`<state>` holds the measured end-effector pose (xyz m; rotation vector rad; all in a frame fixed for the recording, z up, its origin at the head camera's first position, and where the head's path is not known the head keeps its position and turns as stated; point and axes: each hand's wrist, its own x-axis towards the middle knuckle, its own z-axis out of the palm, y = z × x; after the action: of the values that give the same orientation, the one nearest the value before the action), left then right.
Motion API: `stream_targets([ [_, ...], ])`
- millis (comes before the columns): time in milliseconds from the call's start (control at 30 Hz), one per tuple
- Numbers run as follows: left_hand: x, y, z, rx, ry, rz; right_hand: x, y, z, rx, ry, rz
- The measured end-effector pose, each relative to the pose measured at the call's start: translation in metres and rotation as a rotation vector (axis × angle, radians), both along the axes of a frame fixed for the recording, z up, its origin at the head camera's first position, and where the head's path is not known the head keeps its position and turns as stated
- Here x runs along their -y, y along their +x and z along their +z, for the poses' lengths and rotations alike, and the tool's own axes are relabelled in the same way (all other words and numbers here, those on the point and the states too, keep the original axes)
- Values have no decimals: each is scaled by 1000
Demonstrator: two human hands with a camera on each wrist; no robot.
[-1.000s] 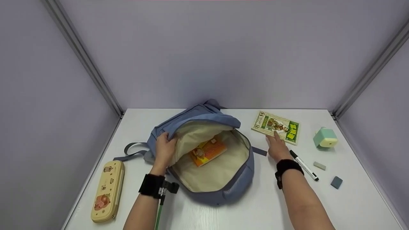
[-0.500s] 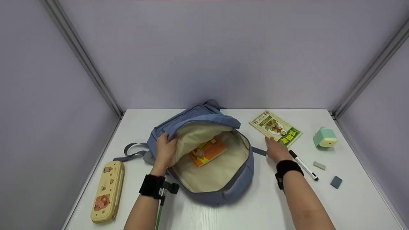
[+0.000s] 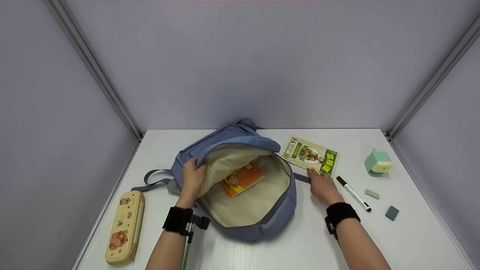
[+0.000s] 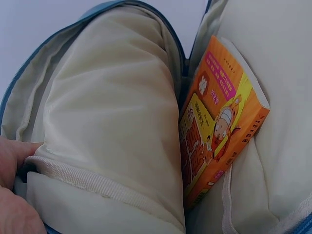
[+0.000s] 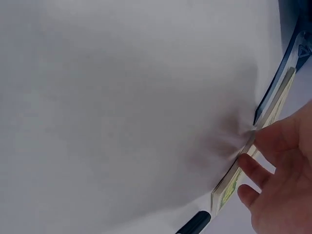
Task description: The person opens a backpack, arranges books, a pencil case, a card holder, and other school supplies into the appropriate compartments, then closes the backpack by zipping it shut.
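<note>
In the head view, my left hand (image 3: 193, 180) grips the opened flap of a blue backpack (image 3: 279, 215) and holds it up. The cream lining shows, and an orange book (image 3: 245, 179) lies inside; the left wrist view shows its illustrated cover. My right hand (image 3: 325, 187) is at the near edge of a green-and-cream book (image 3: 311, 155) lying to the right of the backpack. In the right wrist view, the thumb and fingertips (image 5: 246, 163) meet the book's edge in what looks like a pinch, though the index finger is hidden.
A yellow pencil case (image 3: 125, 227) lies at the left. To the right are a black-capped white marker (image 3: 353, 194), a small grey block (image 3: 372, 194), a dark blue-grey block (image 3: 392, 213) and a mint-and-yellow box-shaped object (image 3: 378, 163). Panels stand around the white table (image 3: 240, 255).
The green-and-cream book has turned on the table and shifted left and nearer, along with my right hand. My left hand keeps its grip on the flap.
</note>
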<state>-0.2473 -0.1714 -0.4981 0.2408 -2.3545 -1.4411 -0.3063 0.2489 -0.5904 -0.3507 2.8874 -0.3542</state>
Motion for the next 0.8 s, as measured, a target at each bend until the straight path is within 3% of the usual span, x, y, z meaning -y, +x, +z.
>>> stream_targets([
  [367,0,0,-1,9,-32,-18,-36,3,5,114,-47,-173],
  [633,-1,0,0,-1,-3,-14,-26,-6,-6,-69,-76,-223],
  [800,-1,0,0,6,7,-14,-5,-10,-14,-125,-97,-115],
])
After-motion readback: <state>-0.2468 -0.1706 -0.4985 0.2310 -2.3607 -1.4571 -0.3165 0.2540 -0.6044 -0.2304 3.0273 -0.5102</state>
